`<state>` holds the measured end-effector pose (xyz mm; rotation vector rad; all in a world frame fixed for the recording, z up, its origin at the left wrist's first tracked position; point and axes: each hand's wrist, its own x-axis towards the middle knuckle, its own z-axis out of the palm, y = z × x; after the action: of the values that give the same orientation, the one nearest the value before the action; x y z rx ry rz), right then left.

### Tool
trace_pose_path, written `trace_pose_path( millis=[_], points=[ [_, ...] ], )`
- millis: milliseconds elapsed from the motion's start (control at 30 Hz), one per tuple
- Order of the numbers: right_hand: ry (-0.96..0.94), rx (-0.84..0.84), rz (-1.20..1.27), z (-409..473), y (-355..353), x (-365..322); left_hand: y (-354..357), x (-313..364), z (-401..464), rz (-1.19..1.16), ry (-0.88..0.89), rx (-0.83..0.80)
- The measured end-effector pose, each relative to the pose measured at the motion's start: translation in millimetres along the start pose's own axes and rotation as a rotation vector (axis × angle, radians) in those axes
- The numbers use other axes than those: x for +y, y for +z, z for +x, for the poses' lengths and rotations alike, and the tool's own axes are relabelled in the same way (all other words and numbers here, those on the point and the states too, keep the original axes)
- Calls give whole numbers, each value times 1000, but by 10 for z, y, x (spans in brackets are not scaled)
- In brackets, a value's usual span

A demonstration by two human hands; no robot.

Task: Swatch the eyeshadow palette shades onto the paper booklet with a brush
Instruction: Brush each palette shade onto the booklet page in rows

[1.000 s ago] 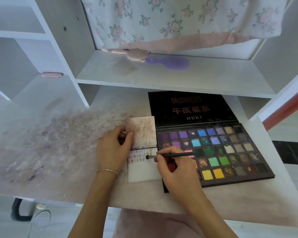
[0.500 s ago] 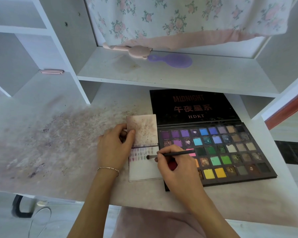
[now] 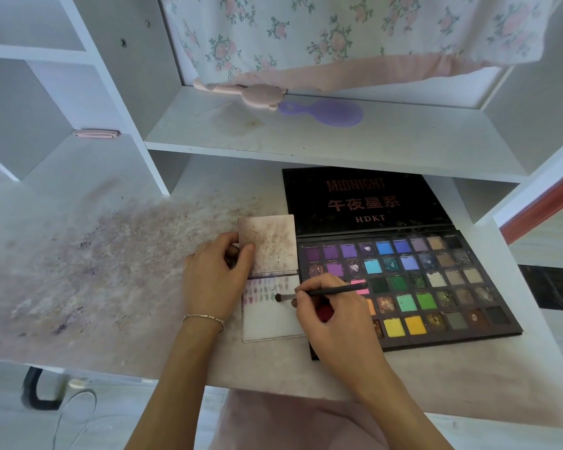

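Overhead, a white shelf (image 3: 322,138) holds a purple brush (image 3: 325,113) and a pink toy (image 3: 257,95) under floral cloth (image 3: 306,37). On our powder-smeared desk (image 3: 95,271) the black palette (image 3: 403,287) lies open, its lid reading "MIDNIGHT" and "HDKT" with Chinese characters. Just left of it, touching, sits the booklet (image 3: 270,316); our left hand (image 3: 215,280) pinches its stained upper leaf. Our right hand (image 3: 332,316) grips the thin dark brush (image 3: 319,292), bristles on the swatched page, covering some pans.

The booklet (image 3: 270,316) lies on the desk (image 3: 111,287), touching the palette (image 3: 420,287) on its right. A comb (image 3: 322,113) lies on the shelf (image 3: 403,141) behind them.
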<state>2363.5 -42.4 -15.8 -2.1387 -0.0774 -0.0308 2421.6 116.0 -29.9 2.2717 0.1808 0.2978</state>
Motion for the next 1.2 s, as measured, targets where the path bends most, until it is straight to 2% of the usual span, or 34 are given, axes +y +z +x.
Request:
trace_pose_path(
  millis=[900,1200],
  points=[
    [-30,31,5,24,24,10,-4,23,-11,7,0,9],
    [-95,244,204,-7,-28,81,-14,29,-12,-3,-14,3]
  ],
)
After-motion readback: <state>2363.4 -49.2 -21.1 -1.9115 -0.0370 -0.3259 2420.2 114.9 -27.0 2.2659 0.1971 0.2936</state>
